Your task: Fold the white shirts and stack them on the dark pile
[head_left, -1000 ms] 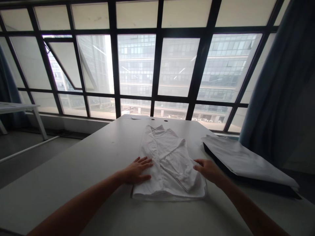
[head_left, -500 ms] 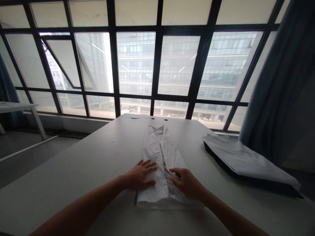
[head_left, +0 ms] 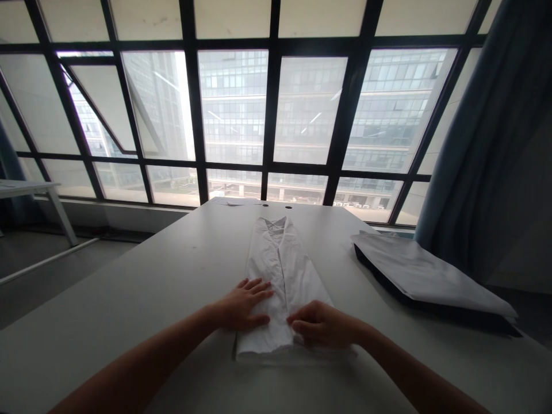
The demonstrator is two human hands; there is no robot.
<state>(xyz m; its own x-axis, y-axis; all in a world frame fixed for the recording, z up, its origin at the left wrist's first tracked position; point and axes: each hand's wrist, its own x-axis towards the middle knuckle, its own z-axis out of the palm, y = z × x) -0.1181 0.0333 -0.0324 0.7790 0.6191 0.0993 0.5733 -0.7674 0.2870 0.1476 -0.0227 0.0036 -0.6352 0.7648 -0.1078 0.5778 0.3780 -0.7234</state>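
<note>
A white shirt (head_left: 280, 264) lies folded into a long narrow strip on the grey table (head_left: 164, 276), collar end toward the window. My left hand (head_left: 244, 305) rests flat on the strip's near left part, fingers spread. My right hand (head_left: 321, 326) lies on the near right part of the shirt, fingers curled down against the cloth close to the middle seam. Whether it grips a fold is unclear.
A flat dark tray covered by a white sheet (head_left: 422, 273) sits at the table's right side. A blue curtain (head_left: 487, 144) hangs at the right. A large window fills the back. Another table (head_left: 30, 190) stands at the far left.
The shirt's right side has been folded over toward the middle, making it narrower. My right hand moved left from the shirt's right edge onto the fold. My left hand stayed put.
</note>
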